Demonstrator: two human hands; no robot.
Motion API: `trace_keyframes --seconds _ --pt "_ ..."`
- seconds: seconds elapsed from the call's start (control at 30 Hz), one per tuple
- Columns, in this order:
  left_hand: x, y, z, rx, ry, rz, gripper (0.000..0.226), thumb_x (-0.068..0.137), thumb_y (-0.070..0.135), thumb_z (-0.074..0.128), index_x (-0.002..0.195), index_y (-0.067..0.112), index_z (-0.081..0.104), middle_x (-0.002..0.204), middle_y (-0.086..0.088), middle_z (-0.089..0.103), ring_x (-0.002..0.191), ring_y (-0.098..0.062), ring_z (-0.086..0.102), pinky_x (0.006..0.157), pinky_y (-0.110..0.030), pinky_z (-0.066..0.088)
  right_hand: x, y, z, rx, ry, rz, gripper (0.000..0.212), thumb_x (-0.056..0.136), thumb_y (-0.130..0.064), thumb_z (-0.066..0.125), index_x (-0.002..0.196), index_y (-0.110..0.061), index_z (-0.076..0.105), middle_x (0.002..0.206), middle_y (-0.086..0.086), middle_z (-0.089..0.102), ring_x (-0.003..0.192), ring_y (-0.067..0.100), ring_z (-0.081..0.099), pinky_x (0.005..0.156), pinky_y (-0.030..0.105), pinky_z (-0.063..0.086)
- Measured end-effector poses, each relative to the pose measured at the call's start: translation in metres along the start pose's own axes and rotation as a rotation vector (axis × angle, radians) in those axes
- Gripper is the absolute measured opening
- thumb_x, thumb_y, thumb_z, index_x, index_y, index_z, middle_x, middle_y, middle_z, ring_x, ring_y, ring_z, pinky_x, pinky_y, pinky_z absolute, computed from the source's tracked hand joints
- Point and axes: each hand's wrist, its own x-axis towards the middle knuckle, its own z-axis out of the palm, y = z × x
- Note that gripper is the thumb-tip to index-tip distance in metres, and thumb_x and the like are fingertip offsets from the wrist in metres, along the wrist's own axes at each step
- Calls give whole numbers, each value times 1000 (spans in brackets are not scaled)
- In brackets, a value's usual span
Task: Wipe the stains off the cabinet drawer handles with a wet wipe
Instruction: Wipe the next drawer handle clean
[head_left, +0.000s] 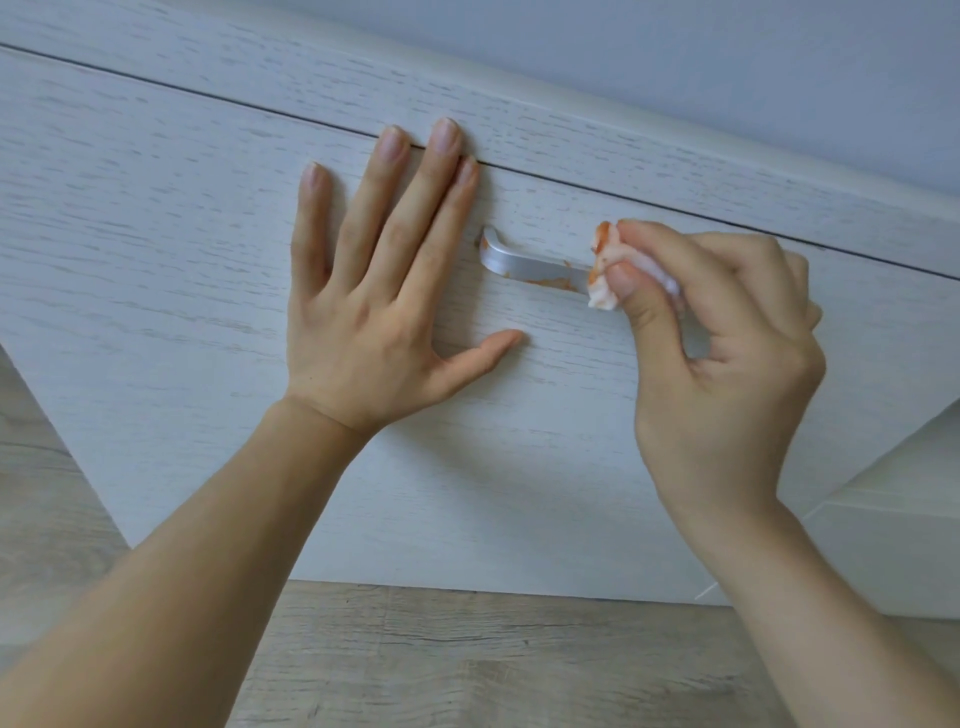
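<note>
While left hand (384, 291) lies flat, fingers spread, on drawer front (156, 218) | right hand (727, 353) pinches wet wipe (605, 270) against handle (524, 262)

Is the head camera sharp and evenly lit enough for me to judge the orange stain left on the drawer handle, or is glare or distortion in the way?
Head view: soft, even light, no glare on the handle; stain on its lower edge reads clearly; soft shadow beside the left hand; right hand with the wet wipe slightly soft; wide-angle view tilts the drawer front.
</note>
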Motion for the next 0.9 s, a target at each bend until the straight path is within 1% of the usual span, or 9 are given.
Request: trace_keyframes --seconds 0.1,0.2,0.3,0.43,0.5,0.6,0.67,0.77,0.9 --pt "0 1 0 -11 1 2 94 81 69 55 145 4 33 149 -6 30 140 -30 23 117 -45 7 -1 6 -3 -65 -53 -98 16 91 -19 64 107 -20 66 93 -12 51 84 14 54 75 36 35" --pt "0 0 1 1 8 2 93 82 69 54 145 5 33 150 -9 34 139 -29 24 117 -45 8 -2 3 4 6 -16 -115 13 90 -15 65 102 -12 70 92 -8 56 82 19 60 76 37 45" --pt "-1 1 2 3 9 4 93 82 69 53 146 5 32 148 -11 36 139 -29 25 117 -45 9 -2 1 7 100 -2 -65 15 89 -15 67 104 -13 69 91 -5 59 81 21 62 74 43 49" --pt "0 1 2 -9 15 -4 92 82 69 52 145 6 33 148 -11 38 139 -29 26 116 -46 10 0 -4 9 49 19 -28 12 87 -19 68 99 -16 70 89 -10 59 81 15 59 78 37 42" --pt "0 1 2 -8 15 -4 92 82 69 52 146 6 33 148 -11 38 139 -29 26 116 -46 10 1 -10 12 24 15 -28 11 87 -21 68 98 -24 68 89 -17 55 82 10 56 79 35 37" --pt "0 1 1 -16 13 -4 92 82 69 53 146 6 33 148 -10 38 140 -29 26 116 -46 11 3 -11 8 23 37 16 11 89 -28 63 99 -33 60 91 -23 53 85 2 51 82 42 38" --pt "0 1 1 -24 12 -7 92 82 68 54 146 6 33 148 -10 39 140 -29 26 116 -46 10 1 -8 1 16 30 12 10 90 -28 63 99 -32 60 92 -23 53 85 3 50 81 43 39" --pt "0 1 1 -28 12 -13 91 82 68 53 146 6 33 148 -9 39 140 -28 26 116 -47 11 1 -12 3 -30 -15 -41 13 88 -23 68 100 -30 65 91 -19 54 83 9 52 78 40 35" --pt "0 1 3 -23 20 -6 90 82 68 53 145 7 34 147 -10 40 139 -29 28 116 -46 11 7 -15 13 -45 -42 -52 11 89 -28 66 97 -26 72 87 -14 63 84 15 59 79 41 34"
